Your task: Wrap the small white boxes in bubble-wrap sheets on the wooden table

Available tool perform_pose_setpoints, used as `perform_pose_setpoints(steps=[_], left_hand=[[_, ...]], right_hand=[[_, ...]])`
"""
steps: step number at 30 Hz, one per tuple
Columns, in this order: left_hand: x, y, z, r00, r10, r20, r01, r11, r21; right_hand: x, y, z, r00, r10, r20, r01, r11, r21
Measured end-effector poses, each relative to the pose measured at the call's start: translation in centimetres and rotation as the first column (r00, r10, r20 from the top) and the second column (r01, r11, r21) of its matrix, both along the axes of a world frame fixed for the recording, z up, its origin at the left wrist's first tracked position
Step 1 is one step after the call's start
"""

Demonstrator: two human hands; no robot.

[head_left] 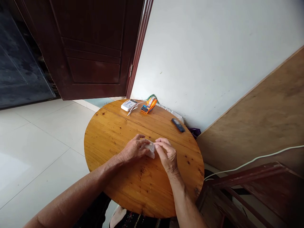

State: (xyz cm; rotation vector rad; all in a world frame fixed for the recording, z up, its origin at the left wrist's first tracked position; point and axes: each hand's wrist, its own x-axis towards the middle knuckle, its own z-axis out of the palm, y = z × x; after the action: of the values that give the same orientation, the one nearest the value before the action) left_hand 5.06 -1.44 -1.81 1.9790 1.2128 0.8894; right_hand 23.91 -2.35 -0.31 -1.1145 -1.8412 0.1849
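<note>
On the round wooden table (111, 133), near its middle, lies a small whitish, partly see-through packet or box (151, 147). My left hand (135, 148) grips it from the left, fingers bent over its top and near side. At its right edge, the thumb and index finger of my right hand (168, 154) are pinched together. Whether they hold the packet's edge or something tiny is too small to tell. What the packet contains cannot be made out.
Toward the table's far edge are a white device (128, 105) with a white cable and an orange tape dispenser (149, 105). A dark, blurred-out object (178, 125) lies at the right rear. Behind stand a wall and a dark red door (95, 47).
</note>
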Motion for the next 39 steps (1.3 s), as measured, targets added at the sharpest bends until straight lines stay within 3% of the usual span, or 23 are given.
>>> perform_pose_setpoints(steps=[3, 10, 13, 19, 28, 39], left_hand=[[-0.1, 0.0, 0.1, 1.0, 0.006, -0.027, -0.005, 1.0, 0.009], [-0.4, 0.0, -0.3, 0.999, -0.03, -0.034, 0.033, 0.995, 0.096], [-0.6, -0.1, 0.1, 0.999, -0.044, 0.021, 0.041, 0.994, 0.104], [-1.0, 0.4, 0.6, 0.979, 0.095, 0.179, -0.094, 0.995, -0.012], [-0.9, 0.7, 0.2, 0.965, 0.134, 0.226, -0.132, 0.991, -0.021], [-0.7, 0.3, 0.9, 0.988, 0.124, 0.092, -0.118, 0.991, -0.067]], right_hand=[[0.5, 0.2, 0.0, 0.996, -0.024, -0.09, 0.022, 1.0, -0.02], [-0.1, 0.3, -0.5, 0.997, 0.024, 0.079, -0.023, 1.0, -0.017], [-0.1, 0.3, -0.6, 0.999, 0.008, 0.043, -0.008, 1.0, -0.016], [0.5, 0.4, -0.3, 0.996, -0.024, -0.09, 0.021, 0.999, -0.032], [0.7, 0.8, -0.8, 0.984, -0.098, -0.147, 0.07, 0.98, -0.186], [0.5, 1.7, -1.3, 0.958, -0.123, -0.258, -0.003, 0.899, -0.438]])
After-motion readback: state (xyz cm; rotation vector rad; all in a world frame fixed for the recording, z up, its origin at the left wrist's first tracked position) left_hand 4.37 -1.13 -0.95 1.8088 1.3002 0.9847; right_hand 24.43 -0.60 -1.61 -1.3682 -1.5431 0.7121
